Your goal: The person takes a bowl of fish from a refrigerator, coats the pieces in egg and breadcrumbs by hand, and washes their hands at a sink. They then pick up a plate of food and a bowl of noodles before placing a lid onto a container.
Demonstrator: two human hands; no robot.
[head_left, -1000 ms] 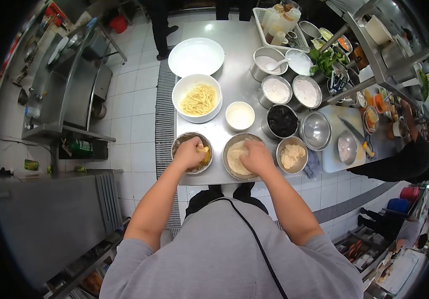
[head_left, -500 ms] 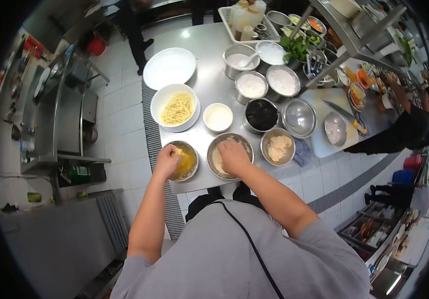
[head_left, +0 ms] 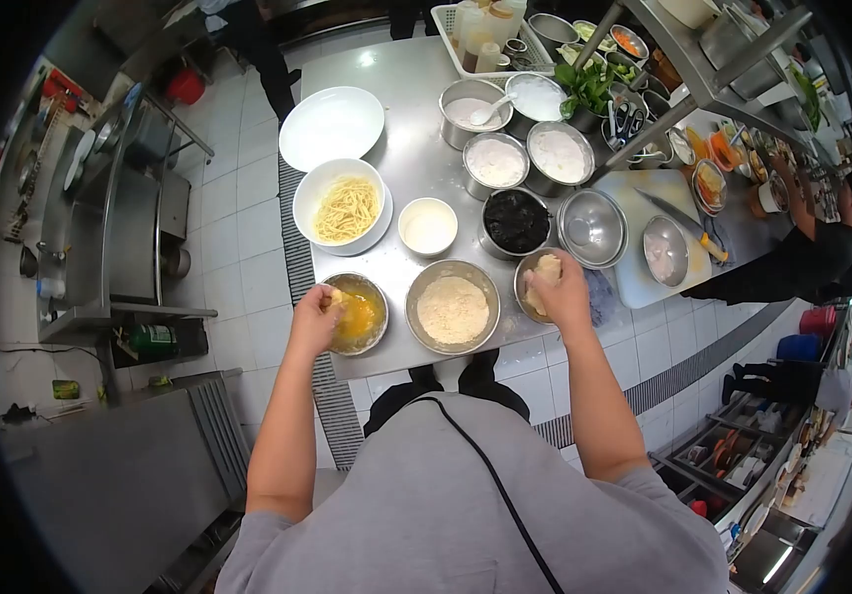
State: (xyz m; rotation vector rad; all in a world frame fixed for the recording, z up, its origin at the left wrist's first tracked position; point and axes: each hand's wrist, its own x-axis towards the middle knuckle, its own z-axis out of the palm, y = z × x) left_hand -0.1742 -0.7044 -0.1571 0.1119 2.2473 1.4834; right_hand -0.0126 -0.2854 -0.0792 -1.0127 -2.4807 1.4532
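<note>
The left hand [head_left: 315,317] is pinching a pale strip [head_left: 335,296] over glossy egg [head_left: 360,319] in a round steel bowl [head_left: 362,349]; the right hand [head_left: 560,295] is clutching a lumpy pale piece [head_left: 546,265] with curled fingers.

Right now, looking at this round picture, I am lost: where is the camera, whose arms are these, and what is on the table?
No machine here: a person works with two bare hands. The camera sits on that person's head and looks down, so the edges bend. Bowls stand on the steel table. The left hand has its grip closed on a small piece over the bowl of yellow liquid. The right hand reaches into the bowl of pale lumps; whether it grips one, I cannot tell. Between them stands a bowl of pale crumbs.
</note>
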